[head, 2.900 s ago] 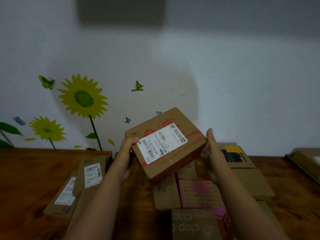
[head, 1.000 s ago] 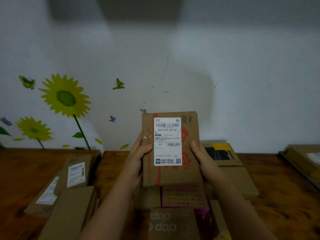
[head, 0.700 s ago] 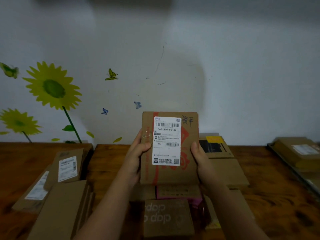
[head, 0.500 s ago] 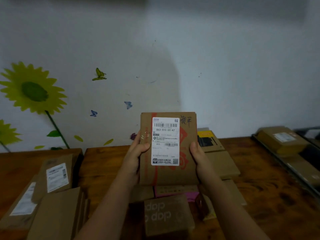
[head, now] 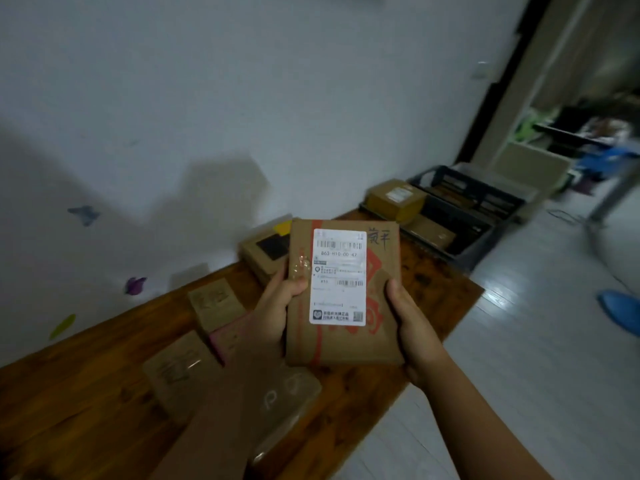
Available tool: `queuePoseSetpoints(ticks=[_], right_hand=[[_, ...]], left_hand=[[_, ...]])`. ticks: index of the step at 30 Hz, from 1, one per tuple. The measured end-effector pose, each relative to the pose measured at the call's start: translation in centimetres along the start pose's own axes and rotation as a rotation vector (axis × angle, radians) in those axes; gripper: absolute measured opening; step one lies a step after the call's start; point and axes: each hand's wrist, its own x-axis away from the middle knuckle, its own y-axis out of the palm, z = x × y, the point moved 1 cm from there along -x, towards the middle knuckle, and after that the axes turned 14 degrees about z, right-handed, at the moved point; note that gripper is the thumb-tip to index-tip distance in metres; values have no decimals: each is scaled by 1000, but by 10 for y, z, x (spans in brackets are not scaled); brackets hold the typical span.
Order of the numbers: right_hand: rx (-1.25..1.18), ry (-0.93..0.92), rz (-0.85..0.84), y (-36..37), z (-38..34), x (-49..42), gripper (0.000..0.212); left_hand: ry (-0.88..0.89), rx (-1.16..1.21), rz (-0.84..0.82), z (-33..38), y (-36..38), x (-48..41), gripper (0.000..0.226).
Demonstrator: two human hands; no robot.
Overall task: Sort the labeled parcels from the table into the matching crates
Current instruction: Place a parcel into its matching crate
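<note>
White wall [head: 277,98] backs a brown wooden table [head: 433,271] that carries several loose cardboard parcels [head: 214,303]. Above the table, a flat brown cardboard parcel with white label [head: 346,292] stands upright. The left hand [head: 277,313] grips its left edge and the right hand [head: 412,327] grips its right edge. Far right, dark plastic crates [head: 502,199] sit on the pale floor [head: 536,341].

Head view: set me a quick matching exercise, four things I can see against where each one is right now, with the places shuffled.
Things:
1. labelled parcel
2. black-patch parcel
3. dark crate
4. purple butterfly sticker

Places:
A. stuck on the wall
B. past the far end of the table
C. gripped by the left hand and the right hand
D. lying on the table, near the wall

Pairs: 1-C, 2-D, 3-B, 4-A.
</note>
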Motion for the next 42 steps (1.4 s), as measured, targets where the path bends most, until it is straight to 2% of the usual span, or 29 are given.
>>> queuePoseSetpoints(ticks=[10, 15, 22, 32, 34, 36, 37, 39, 42], right_hand=[[-58, -26, 253, -146, -28, -2, 62], [-86, -52, 305, -237, -55, -29, 60], [-71, -58, 357, -355, -91, -67, 61], [-57, -2, 375, -440, -109, -156, 60], [-35, 14, 384, -457, -114, -191, 60], [-25, 23, 377, -466, -122, -216, 60], [-8, 28, 375, -473, -126, -234, 60], [40, 31, 377, -485, -138, -282, 60], [118, 60, 346, -491, -153, -344, 65]], left_hand=[[-110, -201, -131, -73, 141, -18, 32], [-141, -262, -166, -120, 234, -31, 40], [-102, -257, -260, -179, 349, -42, 38], [-169, -263, -209, -218, 443, -109, 37], [-201, -302, -176, -231, 464, -145, 35], [-174, -334, -249, -239, 468, -179, 28], [-236, -314, -203, -238, 478, -198, 28], [-216, -399, -224, -242, 509, -244, 37], [-176, -290, -209, -247, 527, -281, 39]])
